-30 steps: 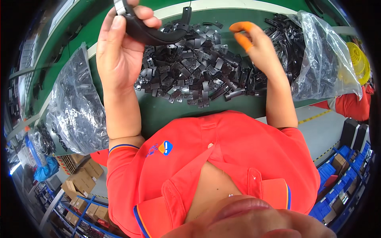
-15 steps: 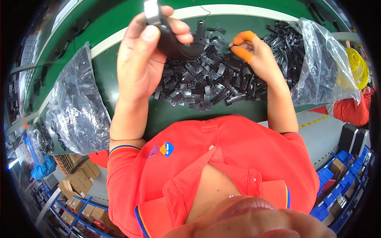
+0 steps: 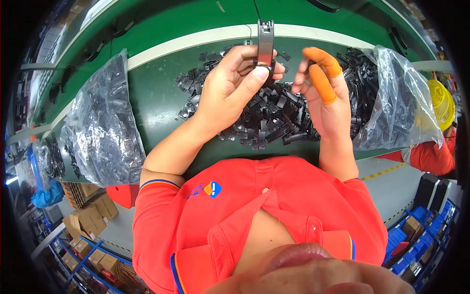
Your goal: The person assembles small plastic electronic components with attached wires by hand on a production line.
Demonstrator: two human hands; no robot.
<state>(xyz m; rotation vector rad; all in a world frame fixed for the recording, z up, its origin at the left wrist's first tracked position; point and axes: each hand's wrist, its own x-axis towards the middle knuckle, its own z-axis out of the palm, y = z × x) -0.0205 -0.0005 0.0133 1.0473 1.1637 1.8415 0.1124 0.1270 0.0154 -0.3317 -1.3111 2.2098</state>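
Observation:
My left hand [image 3: 227, 90] grips a glossy black curved plastic part [image 3: 265, 41] upright over the green table, thumb pressed on its lower section. A small hinge-like fitting shows at the part's top; its lower end is partly behind my fingers. Close by on the right is my right hand [image 3: 329, 105], orange covers on its thumb and index finger. Those two fingers are apart, and I see nothing held between them. Beneath both hands lies a loose heap of small black plastic pieces [image 3: 262, 125].
Clear plastic bags of black parts stand at the left [image 3: 105, 127] and right [image 3: 391, 112] of the green table [image 3: 156, 103]. Beyond the right bag are a yellow fan [image 3: 439, 100] and a person's red sleeve [image 3: 433, 157]. Cardboard boxes [image 3: 90, 220] and blue bins [image 3: 413, 245] stand behind.
My left hand has come down and right, turning the black part upright and edge-on. My right hand has drawn back slightly from the heap, its thumb and index finger spreading. The view has shifted.

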